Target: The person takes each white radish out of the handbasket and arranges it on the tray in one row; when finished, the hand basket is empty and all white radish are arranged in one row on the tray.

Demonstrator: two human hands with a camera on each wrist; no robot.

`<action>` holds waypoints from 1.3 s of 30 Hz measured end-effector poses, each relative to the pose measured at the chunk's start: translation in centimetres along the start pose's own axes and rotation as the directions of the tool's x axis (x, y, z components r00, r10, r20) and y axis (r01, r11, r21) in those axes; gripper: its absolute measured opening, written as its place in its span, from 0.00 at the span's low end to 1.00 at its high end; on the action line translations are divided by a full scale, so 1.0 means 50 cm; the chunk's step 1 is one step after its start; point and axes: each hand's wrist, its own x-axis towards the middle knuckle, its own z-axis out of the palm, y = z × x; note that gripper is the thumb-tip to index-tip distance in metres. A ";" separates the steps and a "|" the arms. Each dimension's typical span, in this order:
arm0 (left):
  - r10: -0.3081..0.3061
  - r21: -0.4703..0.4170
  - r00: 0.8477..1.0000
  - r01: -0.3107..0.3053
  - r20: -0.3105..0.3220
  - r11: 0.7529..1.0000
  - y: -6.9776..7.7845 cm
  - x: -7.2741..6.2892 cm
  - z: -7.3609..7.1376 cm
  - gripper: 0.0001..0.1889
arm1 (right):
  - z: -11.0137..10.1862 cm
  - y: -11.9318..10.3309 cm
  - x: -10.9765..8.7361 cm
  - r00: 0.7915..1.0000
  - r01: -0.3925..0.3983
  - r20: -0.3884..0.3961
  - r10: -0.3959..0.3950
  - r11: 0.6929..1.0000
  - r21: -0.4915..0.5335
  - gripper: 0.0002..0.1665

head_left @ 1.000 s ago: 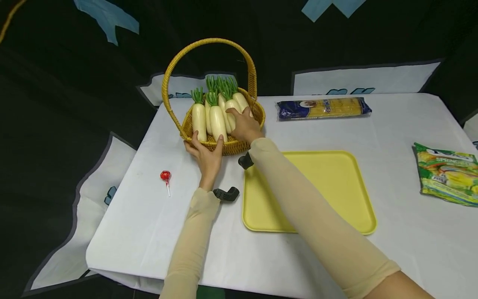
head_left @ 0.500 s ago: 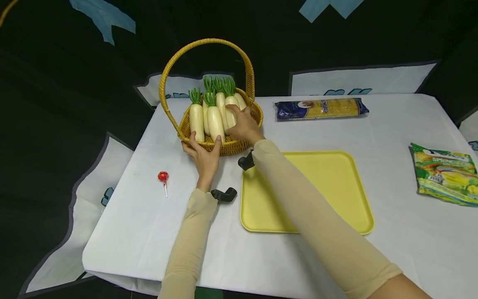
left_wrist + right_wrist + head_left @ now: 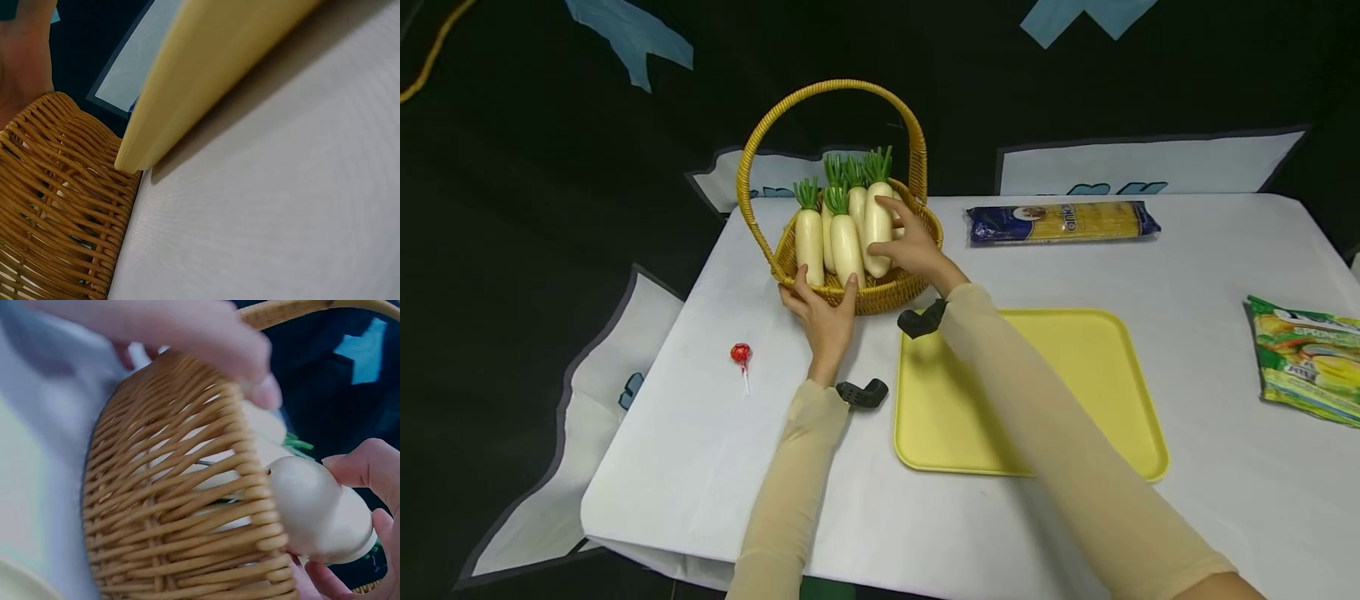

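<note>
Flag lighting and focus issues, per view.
Head: mostly clear, soft shadow across the yellow tray beside the right sleeve; left wrist: tray looms large and soft-edged, with a dark shadow band on the white tabletop; right wrist: bluish haze at frame left, left hand blurred, weave of the basket crisper.

White-draped table [image 3: 685, 475] stands before me, spreading to 6 o'clock. At 12 o'clock I record a black backdrop [image 3: 970, 92], bearing pale-blue shapes [image 3: 634, 40] near 11 and 1 o'clock; dark-bordered white panels [image 3: 1157, 160] at 8 and 2 o'clock.
</note>
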 end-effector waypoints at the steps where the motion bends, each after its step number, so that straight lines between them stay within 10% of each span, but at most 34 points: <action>1: -0.005 0.001 1.000 0.005 0.006 1.000 0.001 -0.002 0.002 0.44 | -0.004 0.001 -0.005 1.000 -0.001 0.001 0.001 1.000 0.029 0.45; 25: -0.013 -0.003 1.000 0.013 0.010 1.000 0.001 -0.002 0.001 0.44 | -0.015 0.007 -0.038 0.981 0.176 -0.101 -0.166 0.978 0.110 0.46; 39: -0.009 0.009 1.000 0.009 -0.003 1.000 0.001 -0.002 0.005 0.43 | -0.025 -0.082 -0.072 0.998 0.046 0.037 -0.058 0.962 0.268 0.43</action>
